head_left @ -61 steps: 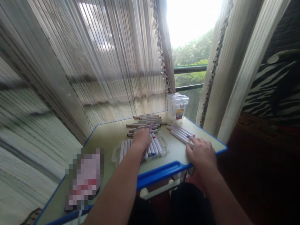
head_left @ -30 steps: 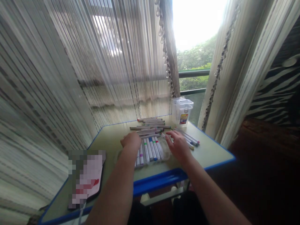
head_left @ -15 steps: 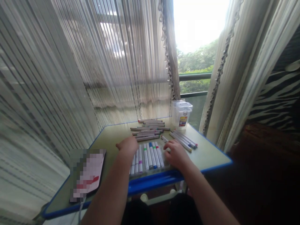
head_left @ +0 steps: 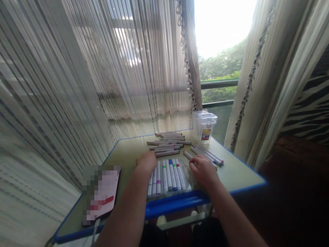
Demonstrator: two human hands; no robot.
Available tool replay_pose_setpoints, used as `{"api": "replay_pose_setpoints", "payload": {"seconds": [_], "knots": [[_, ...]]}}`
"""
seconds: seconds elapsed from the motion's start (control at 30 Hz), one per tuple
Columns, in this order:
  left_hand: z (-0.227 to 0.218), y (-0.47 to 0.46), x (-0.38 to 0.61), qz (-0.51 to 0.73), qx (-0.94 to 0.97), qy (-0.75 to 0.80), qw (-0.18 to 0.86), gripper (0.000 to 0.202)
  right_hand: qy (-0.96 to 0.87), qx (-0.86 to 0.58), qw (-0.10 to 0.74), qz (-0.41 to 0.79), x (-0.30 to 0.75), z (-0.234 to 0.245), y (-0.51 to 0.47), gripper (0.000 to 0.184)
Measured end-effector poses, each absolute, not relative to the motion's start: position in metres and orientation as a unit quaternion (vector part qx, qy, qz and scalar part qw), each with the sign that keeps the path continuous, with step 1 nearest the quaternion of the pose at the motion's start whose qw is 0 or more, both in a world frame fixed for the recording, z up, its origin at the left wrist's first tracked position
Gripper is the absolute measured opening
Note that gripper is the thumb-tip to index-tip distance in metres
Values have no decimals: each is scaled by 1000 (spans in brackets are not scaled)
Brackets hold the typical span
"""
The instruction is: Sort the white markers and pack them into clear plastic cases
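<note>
A clear plastic tray (head_left: 189, 185) lies at the table's front edge, holding white markers (head_left: 172, 175) side by side with coloured bands. My left hand (head_left: 147, 162) rests over the tray's far left corner. Its thumb points left, and its other fingers are hidden behind the back of the hand. To the right of the tray, my right hand (head_left: 204, 169) is low over the table with bent fingers. A single loose marker (head_left: 187, 155) runs under these fingertips; whether they grip it is hidden. Behind the tray lie several loose markers (head_left: 167, 148) in a scattered pile.
More markers (head_left: 209, 154) lie slantwise at the right. A clear lidded box (head_left: 205, 127) stands at the back right corner. At the left lies a tablet-like device (head_left: 104, 192), partly blurred out, with a cable. The table (head_left: 241, 171) has a blue rim; curtains (head_left: 136, 85) hang behind it.
The view has shifted slightly, moving everything a little right and down. My right hand has drawn slightly right, its fingers now by the single loose marker. My left hand stays at the tray's left side.
</note>
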State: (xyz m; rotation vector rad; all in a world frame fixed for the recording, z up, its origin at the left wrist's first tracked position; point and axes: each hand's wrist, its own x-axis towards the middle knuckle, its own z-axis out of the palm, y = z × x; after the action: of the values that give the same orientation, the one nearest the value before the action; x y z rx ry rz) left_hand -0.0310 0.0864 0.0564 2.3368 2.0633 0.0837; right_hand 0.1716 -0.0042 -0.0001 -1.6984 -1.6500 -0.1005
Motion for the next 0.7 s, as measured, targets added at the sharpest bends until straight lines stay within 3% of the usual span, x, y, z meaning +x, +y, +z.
{"api": "replay_pose_setpoints", "payload": {"seconds": [0.2,0.7], "knots": [[51,89,-27,46,711,701,-14,47,-627,-702,325,-93,170,1,-5,22],[41,95,-28,49,758,650,12,39,-629,-706,315,-79,171,-6,-2,21]]}}
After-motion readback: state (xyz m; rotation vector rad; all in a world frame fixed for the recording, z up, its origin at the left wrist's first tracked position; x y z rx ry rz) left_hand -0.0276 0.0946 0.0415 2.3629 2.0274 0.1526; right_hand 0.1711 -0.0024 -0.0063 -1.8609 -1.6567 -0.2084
